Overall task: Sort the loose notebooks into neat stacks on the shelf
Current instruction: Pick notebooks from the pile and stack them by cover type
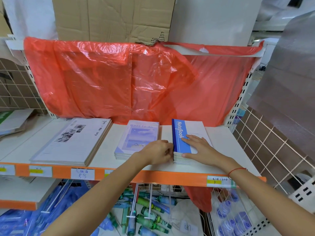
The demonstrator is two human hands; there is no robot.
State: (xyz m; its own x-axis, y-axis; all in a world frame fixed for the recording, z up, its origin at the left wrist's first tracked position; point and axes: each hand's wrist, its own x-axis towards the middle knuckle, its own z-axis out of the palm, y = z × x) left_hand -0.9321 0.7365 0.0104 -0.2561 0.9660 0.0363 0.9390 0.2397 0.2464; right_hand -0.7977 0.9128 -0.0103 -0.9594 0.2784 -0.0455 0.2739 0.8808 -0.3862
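I am squaring the blue NoteBook stack, which is sitting at about four o'clock on the white shelf. My right hand is lying flat on the top cover, fingers straight and pressing down, while my left hand is curling its fingers against the stack's left edge, at the spines. To do this well, I judge I should be keeping the top pressure light, nudging the spines flush and leaving a gap to the pale "want to do" stack just beside it at nine o'clock. Farther left the large white notebooks are lying. A red plastic sheet is hanging behind at twelve o'clock, cardboard above it, wire grid panels at three.
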